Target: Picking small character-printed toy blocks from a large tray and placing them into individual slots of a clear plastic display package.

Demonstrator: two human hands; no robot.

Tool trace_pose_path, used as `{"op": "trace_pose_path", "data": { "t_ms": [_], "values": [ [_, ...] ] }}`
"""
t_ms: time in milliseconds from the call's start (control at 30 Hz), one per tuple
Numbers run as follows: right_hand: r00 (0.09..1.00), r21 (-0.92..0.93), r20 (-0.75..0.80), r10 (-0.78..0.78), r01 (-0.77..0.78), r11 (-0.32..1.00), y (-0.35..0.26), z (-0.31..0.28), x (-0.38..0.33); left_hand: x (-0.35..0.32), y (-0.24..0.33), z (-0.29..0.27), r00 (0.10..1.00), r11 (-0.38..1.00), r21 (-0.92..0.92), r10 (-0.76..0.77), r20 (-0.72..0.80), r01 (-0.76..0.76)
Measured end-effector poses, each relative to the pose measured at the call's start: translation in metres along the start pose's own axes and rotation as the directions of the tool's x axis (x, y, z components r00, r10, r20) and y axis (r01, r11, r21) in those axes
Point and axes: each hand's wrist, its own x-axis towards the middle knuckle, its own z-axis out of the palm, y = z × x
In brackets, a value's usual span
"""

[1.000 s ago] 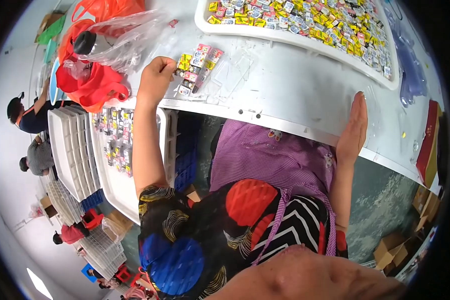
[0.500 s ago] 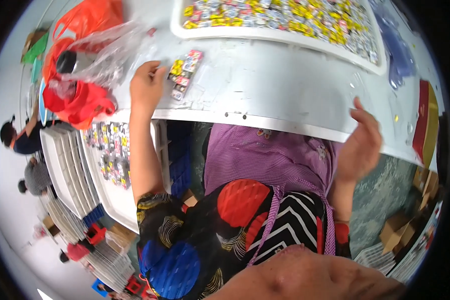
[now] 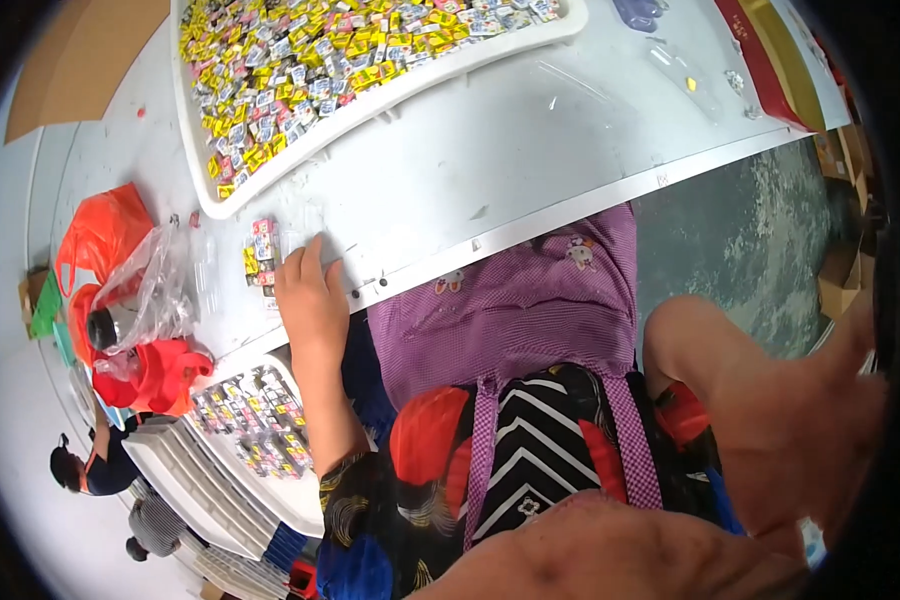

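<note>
My left hand [image 3: 312,292] lies at the table's front edge with its fingers stretched out and nothing visible in it. Beside its fingertips sits a small cluster of printed blocks [image 3: 261,255] in pink, white, yellow and black. A clear plastic piece [image 3: 305,222] lies just beyond the fingers; whether they touch it I cannot tell. My right hand [image 3: 790,420] is raised close to the camera at the right, off the table, its digits apart and partly cut off by the dark rim. No held thing shows in it.
A white tray [image 3: 205,180] full of small colourful blocks stands on the table's far side. Red bags [image 3: 155,375] and a clear bag [image 3: 165,285] crowd the left end. Below left, another tray [image 3: 300,490] holds packed blocks. A red-and-gold box [image 3: 770,70] stands at right.
The view has turned, so the table now slants. My right hand has come up from near the table edge towards the camera. My left hand has opened and flattened beside the blocks.
</note>
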Motion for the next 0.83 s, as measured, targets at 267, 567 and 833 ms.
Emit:
{"op": "trace_pose_path", "data": {
  "t_ms": [267,567,833],
  "values": [
    [0.993,-0.189,-0.114,-0.023,0.001,0.982,0.051,0.03,0.027,0.02,0.042,0.013,0.972,0.95,-0.211,0.231,-0.027,-0.232],
    [0.983,-0.316,-0.177,-0.047,-0.011,0.949,0.088,0.066,0.046,0.053,0.097,0.032,0.886,0.797,-0.401,0.452,-0.101,-0.452],
    [0.842,-0.442,0.438,0.315,-0.103,0.891,0.216,0.135,0.064,0.114,0.066,0.0,0.896,0.816,-0.394,0.313,-0.316,-0.424]
  ]
}}
